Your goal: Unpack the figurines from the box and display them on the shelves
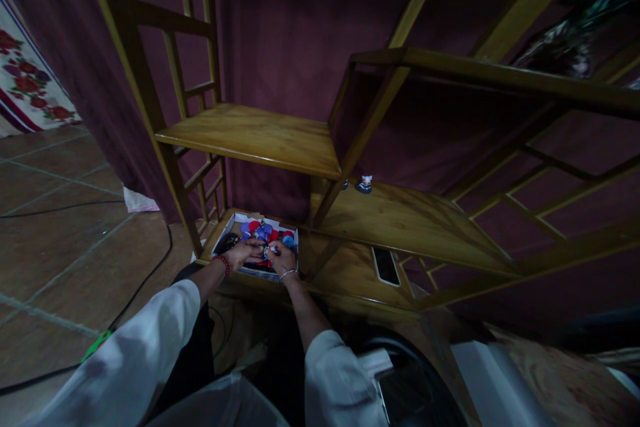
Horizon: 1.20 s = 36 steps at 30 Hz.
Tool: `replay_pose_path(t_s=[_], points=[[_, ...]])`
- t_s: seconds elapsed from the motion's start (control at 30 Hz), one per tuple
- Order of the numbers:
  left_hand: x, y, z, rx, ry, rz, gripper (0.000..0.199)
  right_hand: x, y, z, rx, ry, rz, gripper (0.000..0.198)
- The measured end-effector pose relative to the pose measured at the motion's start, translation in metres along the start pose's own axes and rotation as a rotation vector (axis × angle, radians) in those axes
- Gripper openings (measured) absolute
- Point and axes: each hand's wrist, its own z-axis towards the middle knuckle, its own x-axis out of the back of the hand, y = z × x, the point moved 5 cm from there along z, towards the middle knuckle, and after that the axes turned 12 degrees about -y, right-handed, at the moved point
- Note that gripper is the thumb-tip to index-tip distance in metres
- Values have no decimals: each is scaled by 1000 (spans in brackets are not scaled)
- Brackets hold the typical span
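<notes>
Your left hand (pixel 245 252) and right hand (pixel 283 259) nearly meet over colourful pieces (pixel 262 232) in the open box (pixel 297 243), below left of frame centre; whether they grip anything, you cannot tell.

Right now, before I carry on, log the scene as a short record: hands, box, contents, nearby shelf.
Left hand: over the box, fingertips close to the right hand
Right hand: over the box, at a small pale item; grip unclear
Box: open, at the unit's lowest level
Contents: jumbled pieces, some red, blue, purple
Nearby shelf: right of the box, small figurine on it
</notes>
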Motion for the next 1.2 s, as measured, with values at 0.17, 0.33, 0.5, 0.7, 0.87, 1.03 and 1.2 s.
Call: replay_pose_path(t_s=[0.17, 0.33, 0.5, 0.7, 0.87, 1.03, 1.2], points=[[1, -1, 1, -1, -9, -10, 35, 1, -4, -1, 32, -5, 8, 20], [1, -2, 3, 4, -26, -13, 37, 1, -5, -2, 59, -13, -2, 21], [1, -1, 1, -1, -24, -29, 36, 3, -11, -4, 82, -22, -26, 20], [1, -1, 1, 11, -39, -42, 33, 4, -15, -8, 56, 9, -48, 22], [2, -2, 2, -10, -25, -50, 30, 3, -17, -8, 25, 21, -55, 19], [2, -1, 1, -5, -23, -51, 29, 3, -18, -7, 35, 13, -37, 15], [1, 0, -1, 6, -17, -30, 31, 1, -14, -6, 56, -2, 12, 17]])
